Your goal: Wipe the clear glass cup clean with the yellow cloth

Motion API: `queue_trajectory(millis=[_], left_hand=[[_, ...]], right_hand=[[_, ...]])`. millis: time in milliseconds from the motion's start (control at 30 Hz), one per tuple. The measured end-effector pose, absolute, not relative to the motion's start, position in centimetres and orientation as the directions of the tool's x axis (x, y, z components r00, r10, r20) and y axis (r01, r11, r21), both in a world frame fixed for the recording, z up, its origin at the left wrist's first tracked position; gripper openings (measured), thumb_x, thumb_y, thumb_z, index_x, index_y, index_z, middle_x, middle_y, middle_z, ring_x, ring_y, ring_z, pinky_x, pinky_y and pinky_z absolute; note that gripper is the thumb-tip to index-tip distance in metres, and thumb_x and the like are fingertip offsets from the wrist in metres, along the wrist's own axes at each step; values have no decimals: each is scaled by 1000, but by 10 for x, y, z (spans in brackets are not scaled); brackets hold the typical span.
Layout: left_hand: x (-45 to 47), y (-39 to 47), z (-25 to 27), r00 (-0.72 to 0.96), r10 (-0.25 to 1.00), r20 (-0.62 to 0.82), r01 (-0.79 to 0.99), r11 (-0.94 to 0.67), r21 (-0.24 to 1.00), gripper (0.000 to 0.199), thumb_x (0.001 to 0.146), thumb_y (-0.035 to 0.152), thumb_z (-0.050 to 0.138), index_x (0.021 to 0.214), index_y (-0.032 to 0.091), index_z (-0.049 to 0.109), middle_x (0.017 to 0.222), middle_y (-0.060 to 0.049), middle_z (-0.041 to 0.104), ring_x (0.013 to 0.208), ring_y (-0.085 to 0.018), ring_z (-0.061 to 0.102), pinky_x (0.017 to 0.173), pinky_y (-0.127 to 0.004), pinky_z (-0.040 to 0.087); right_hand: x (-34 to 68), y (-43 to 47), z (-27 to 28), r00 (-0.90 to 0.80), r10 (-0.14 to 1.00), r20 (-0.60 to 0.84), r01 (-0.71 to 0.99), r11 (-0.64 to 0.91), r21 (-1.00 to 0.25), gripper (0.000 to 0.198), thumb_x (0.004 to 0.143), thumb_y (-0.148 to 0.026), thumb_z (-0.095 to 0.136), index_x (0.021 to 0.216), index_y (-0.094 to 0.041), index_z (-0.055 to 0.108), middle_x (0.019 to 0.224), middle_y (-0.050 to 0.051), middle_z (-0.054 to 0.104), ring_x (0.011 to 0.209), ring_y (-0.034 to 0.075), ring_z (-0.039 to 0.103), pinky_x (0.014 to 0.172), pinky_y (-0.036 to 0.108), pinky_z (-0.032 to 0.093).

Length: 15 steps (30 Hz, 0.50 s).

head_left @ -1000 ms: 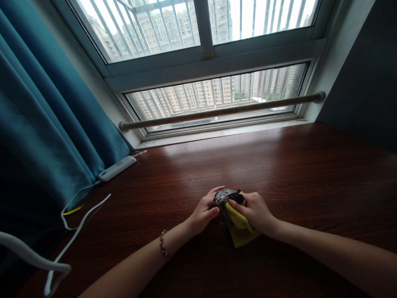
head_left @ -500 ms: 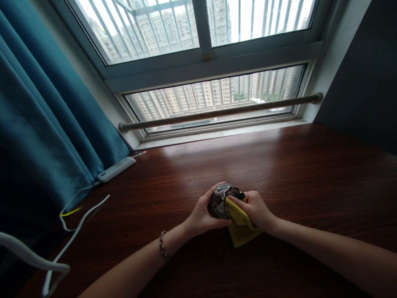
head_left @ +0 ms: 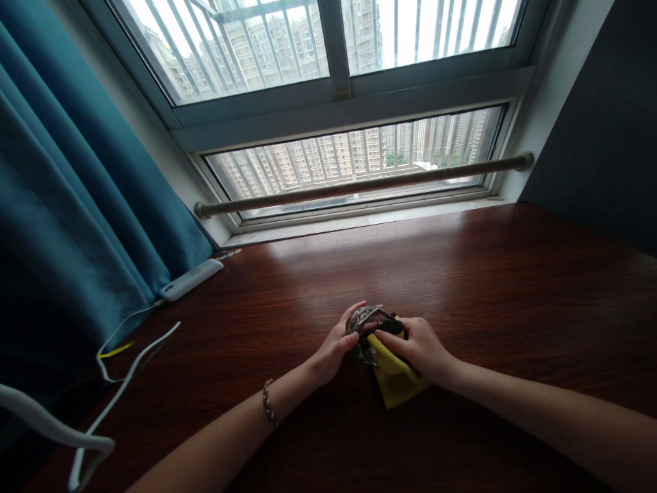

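Note:
A clear, shiny glass cup (head_left: 365,316) is held above the dark wooden tabletop, its opening tilted toward me. My left hand (head_left: 336,346) grips it from the left, with the thumb near its rim and the fingers around the far side. In my right hand (head_left: 418,346) is a yellow cloth (head_left: 400,383) with a dark reverse side. The right thumb presses this cloth at the cup's right side and opening, while a loose corner hangs down. Both hands partly cover the cup, so its full shape is hidden.
The reddish-brown tabletop (head_left: 493,287) reaches a barred window with a metal rail (head_left: 359,186). At left, a white power strip (head_left: 191,279) lies by a blue curtain (head_left: 92,164). White cables (head_left: 128,376) and a yellow strip (head_left: 117,350) are nearby.
My left thumb has moved up from below the cup to its near rim. The cup has turned slightly in my hands, and the cloth has shifted a little left.

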<state>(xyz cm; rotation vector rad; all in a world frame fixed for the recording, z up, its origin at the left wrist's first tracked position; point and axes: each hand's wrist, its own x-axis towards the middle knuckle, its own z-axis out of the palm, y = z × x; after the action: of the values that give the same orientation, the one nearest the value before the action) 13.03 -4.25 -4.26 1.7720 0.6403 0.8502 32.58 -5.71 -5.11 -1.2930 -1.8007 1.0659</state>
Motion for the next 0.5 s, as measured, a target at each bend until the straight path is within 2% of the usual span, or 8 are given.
queue_trajectory(millis=[200, 333, 433, 500], left_hand=[[128, -41, -46, 610, 761, 219, 59, -319, 946, 62, 80, 67, 48, 120, 21, 60, 139, -5, 43, 136, -32, 16, 112, -45, 9], [125, -37, -56, 605, 752, 261, 60, -370, 927, 64, 78, 68, 50, 118, 19, 60, 133, -9, 48, 133, -37, 23, 112, -50, 8], [126, -40, -61, 598, 749, 286, 34, -380, 924, 79, 69, 69, 62, 128, 16, 50, 133, -13, 47, 128, -39, 32, 109, -52, 18], [127, -44, -61, 594, 753, 282, 45, -381, 923, 91, 60, 56, 78, 133, 16, 41, 133, -15, 46, 123, -38, 40, 106, -49, 28]], right_hand=[[324, -55, -49, -270, 958, 98, 470, 220, -855, 40, 80, -51, 51, 67, -15, 62, 67, 4, 63, 63, 16, 53, 56, 24, 34], [323, -54, -49, -227, 967, 115, 495, 216, -842, 48, 81, -56, 48, 61, -14, 59, 62, 5, 60, 59, 15, 50, 54, 25, 31], [323, -53, -50, -213, 971, 104, 460, 194, -866, 51, 80, -58, 47, 58, -13, 56, 57, 3, 55, 55, 12, 46, 53, 24, 29], [323, -52, -52, -203, 976, 84, 421, 165, -892, 54, 80, -60, 46, 56, -13, 54, 55, 3, 52, 54, 11, 43, 52, 24, 29]])
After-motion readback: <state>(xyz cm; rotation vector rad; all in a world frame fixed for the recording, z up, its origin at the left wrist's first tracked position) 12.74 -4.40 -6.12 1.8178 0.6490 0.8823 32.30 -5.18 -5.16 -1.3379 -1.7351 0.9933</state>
